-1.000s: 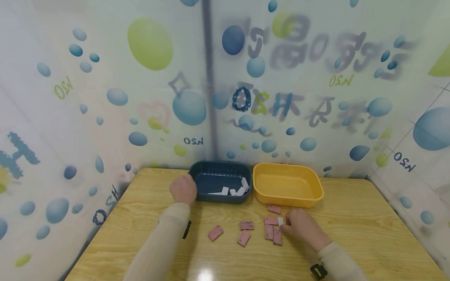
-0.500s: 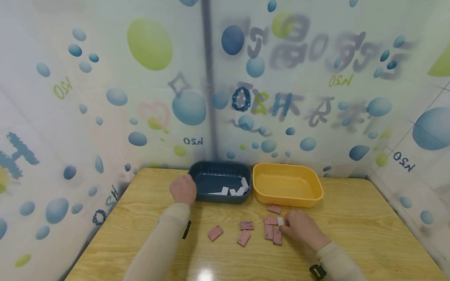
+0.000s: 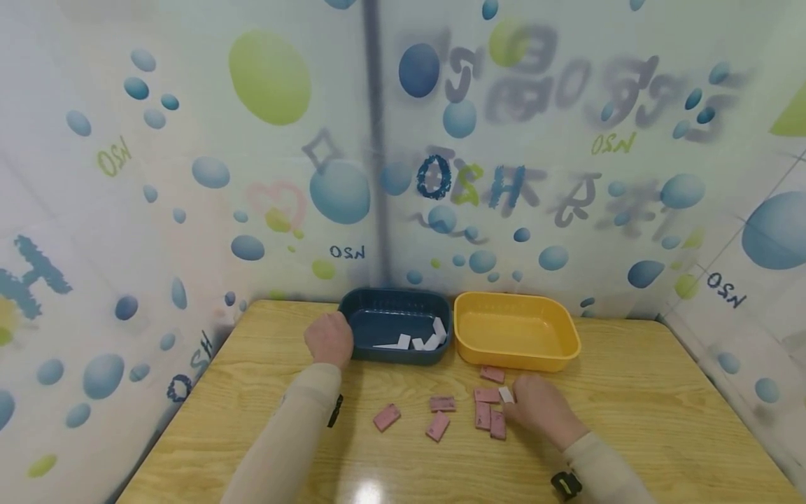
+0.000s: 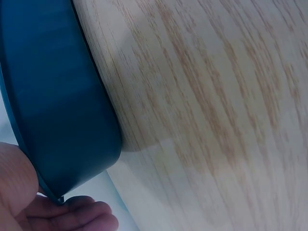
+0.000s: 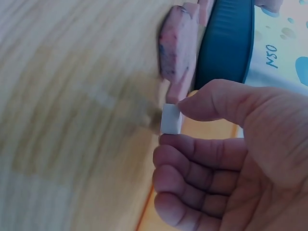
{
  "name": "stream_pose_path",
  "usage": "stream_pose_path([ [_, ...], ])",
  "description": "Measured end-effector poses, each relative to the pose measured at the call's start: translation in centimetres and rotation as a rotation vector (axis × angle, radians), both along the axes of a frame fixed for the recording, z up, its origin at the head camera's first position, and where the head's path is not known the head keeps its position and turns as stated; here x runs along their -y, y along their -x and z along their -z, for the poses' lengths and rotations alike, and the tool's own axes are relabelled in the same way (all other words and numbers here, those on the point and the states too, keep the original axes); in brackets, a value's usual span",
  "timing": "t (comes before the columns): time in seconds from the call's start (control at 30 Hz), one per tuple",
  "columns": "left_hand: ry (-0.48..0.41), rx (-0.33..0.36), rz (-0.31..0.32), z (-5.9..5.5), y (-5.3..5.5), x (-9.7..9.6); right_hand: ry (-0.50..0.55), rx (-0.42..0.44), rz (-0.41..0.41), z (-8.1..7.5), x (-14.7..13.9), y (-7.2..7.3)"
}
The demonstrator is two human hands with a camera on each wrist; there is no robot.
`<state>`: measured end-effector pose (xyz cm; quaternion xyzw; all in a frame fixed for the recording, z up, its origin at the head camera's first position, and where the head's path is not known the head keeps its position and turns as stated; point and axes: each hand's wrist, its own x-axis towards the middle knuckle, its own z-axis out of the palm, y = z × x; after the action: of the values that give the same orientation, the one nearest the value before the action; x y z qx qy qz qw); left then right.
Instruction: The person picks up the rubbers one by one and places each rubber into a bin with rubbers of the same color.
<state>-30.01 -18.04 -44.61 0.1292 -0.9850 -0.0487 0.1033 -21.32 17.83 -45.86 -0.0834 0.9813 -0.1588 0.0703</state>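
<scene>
My left hand (image 3: 329,340) holds the left end of a dark blue plastic tray (image 4: 60,96); in the left wrist view the thumb and fingers lie on either side of its rim. Between the thumb and index finger of my right hand (image 5: 216,159) a small white block (image 5: 170,119) is pinched. In the head view that block sits at the right end of a pink block (image 3: 487,395), among several pink blocks close together on the table. Several white pieces (image 3: 432,342) lie inside the blue tray, toward its front right.
A yellow tray (image 3: 516,360) stands right beside the blue one at the back of the wooden table (image 3: 403,462). One pink block (image 3: 492,374) lies just before it; others, such as one pink block (image 3: 387,417), are spread to the left. A patterned curtain (image 3: 403,210) rises behind.
The white block in my right hand has tilted and shifted slightly at the end of the pink block. My left hand has stayed at the blue tray.
</scene>
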Motion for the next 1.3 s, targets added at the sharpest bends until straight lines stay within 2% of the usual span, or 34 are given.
stream_pose_path([
  [0.23, 0.004, -0.012, 0.005, 0.2, 0.1, 0.1, -0.042, -0.071, -0.022, -0.8, -0.4, 0.0],
  [0.5, 0.015, -0.029, 0.007, 0.3, 0.0, 0.0, -0.007, -0.086, -0.041, -1.4, 0.0, 0.1],
  [0.73, 0.013, -0.036, 0.007, 0.3, 0.0, 0.0, 0.020, -0.188, -0.065, -1.7, 0.5, 0.3],
  [0.93, 0.004, -0.042, 0.006, 0.3, 0.1, 0.1, 0.028, -0.228, -0.084, -2.5, 1.2, 0.5],
  [1.3, 0.000, -0.022, 0.002, 0.3, 0.1, 0.0, 0.037, -0.280, -0.086, -3.3, 3.4, 2.0],
])
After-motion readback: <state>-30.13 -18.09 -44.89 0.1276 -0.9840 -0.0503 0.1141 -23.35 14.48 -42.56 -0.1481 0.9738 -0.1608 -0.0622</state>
